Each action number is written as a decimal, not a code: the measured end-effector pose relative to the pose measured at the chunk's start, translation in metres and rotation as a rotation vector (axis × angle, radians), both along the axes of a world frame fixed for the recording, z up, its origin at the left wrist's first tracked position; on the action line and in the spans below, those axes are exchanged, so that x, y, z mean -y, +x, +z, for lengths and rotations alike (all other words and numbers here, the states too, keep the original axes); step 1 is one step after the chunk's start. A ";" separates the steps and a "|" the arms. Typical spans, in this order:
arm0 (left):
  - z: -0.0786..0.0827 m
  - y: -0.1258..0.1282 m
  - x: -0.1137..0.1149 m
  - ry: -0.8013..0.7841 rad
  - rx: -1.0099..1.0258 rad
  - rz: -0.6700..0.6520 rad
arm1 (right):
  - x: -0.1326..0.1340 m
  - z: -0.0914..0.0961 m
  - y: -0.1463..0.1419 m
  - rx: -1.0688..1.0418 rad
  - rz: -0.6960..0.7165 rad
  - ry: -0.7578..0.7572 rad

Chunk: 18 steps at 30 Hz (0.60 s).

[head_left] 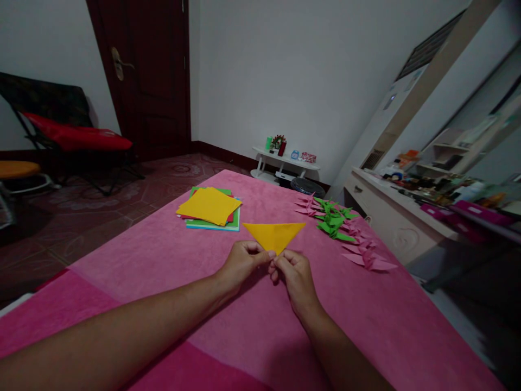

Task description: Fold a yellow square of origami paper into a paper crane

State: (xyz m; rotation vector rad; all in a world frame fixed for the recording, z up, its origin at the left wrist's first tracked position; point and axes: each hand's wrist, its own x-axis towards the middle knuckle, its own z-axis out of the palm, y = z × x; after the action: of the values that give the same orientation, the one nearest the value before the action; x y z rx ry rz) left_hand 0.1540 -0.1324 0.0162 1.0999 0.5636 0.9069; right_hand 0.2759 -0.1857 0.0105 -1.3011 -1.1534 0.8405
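A yellow sheet of origami paper point(274, 235), folded into a triangle, is held over the pink cloth with its long edge away from me and its point towards me. My left hand point(246, 262) pinches it near that lower point. Close beside it, my right hand point(293, 272) grips the same corner from the right, fingers curled under. Beyond my left hand lies a stack of coloured paper squares point(209, 206), yellow on top with red, green, white and blue edges below. To the right sit several folded paper cranes, green ones point(332, 221) and pink ones point(368, 255).
The pink cloth point(163, 304) covers the surface under my hands. A white shelf point(287, 158) with small items stands by the far wall. On the right is a cluttered dresser point(399, 217); at left, a folding chair point(73, 136), a stool point(18, 169) and a door point(150, 70).
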 end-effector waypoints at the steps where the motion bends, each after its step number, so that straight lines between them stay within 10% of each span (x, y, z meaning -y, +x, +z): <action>1: 0.000 -0.001 -0.002 0.006 -0.025 0.021 | 0.000 -0.001 0.001 0.014 -0.006 0.004; 18: 0.001 -0.022 -0.046 0.167 -0.130 0.222 | 0.002 -0.007 0.006 -0.133 -0.053 -0.028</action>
State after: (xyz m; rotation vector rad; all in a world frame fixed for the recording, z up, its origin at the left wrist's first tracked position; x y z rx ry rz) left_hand 0.1324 -0.0862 0.0176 1.2705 0.7380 1.0958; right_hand 0.2819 -0.1873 0.0037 -1.2734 -1.0016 0.8934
